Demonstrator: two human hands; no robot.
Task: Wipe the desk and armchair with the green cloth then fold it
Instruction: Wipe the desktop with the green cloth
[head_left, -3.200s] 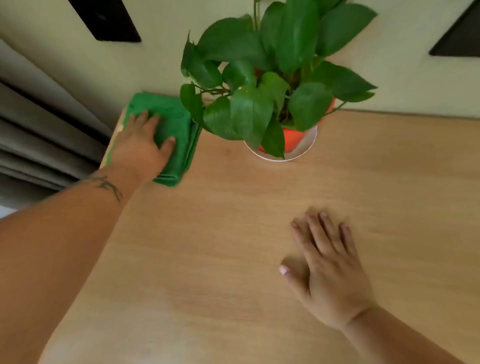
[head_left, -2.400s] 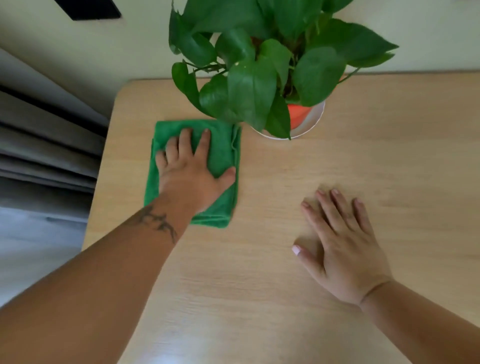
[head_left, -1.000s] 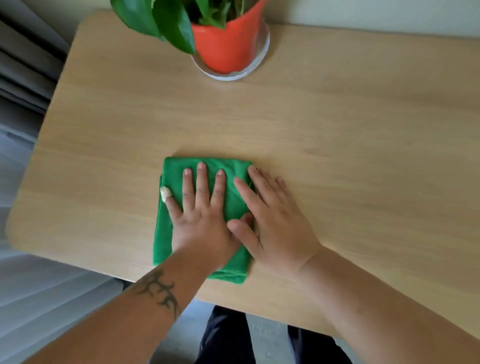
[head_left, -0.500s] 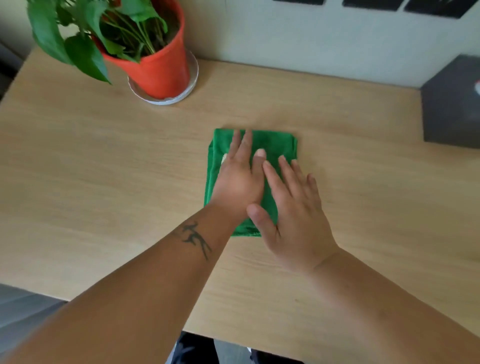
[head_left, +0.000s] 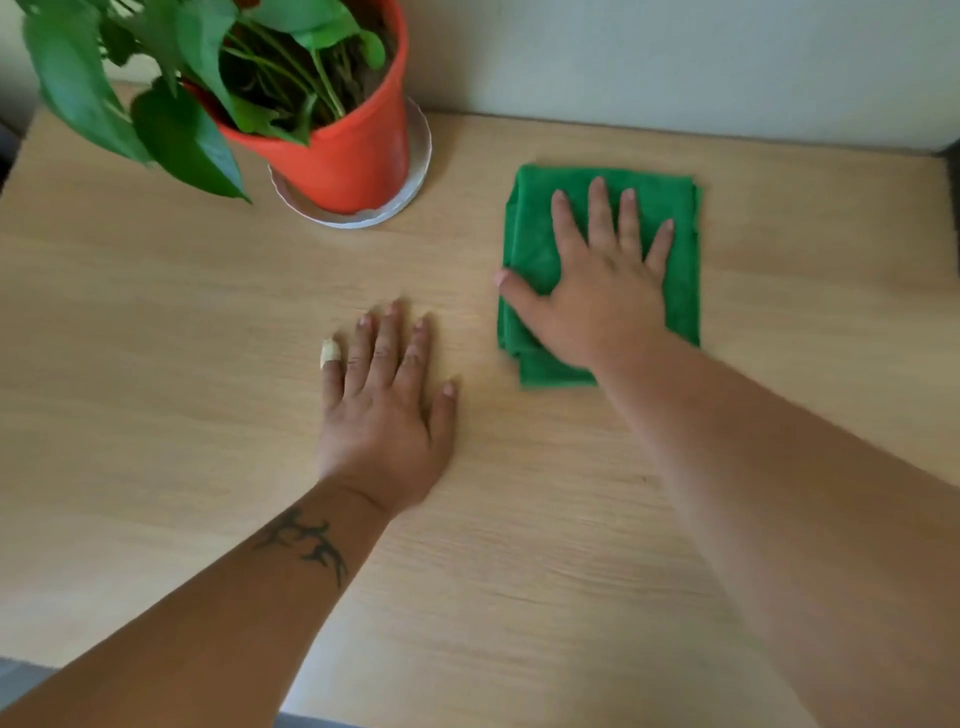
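A folded green cloth (head_left: 681, 291) lies flat on the light wooden desk (head_left: 156, 364), right of the middle and near the back wall. My right hand (head_left: 597, 291) presses down on it, palm flat and fingers spread, with the thumb at the cloth's left edge. Left of the cloth, my left hand (head_left: 384, 410) rests flat on the bare desk, holding nothing, and has a plaster on its little finger. No armchair is in view.
An orange pot (head_left: 358, 156) with a leafy green plant stands on a white saucer (head_left: 418, 166) at the back left, close to the cloth. A pale wall runs along the desk's far edge. A dark object (head_left: 955, 176) shows at the right border.
The cloth has slid right and toward the wall under my right hand. My left hand has come off it and now lies on the bare desk to its left.
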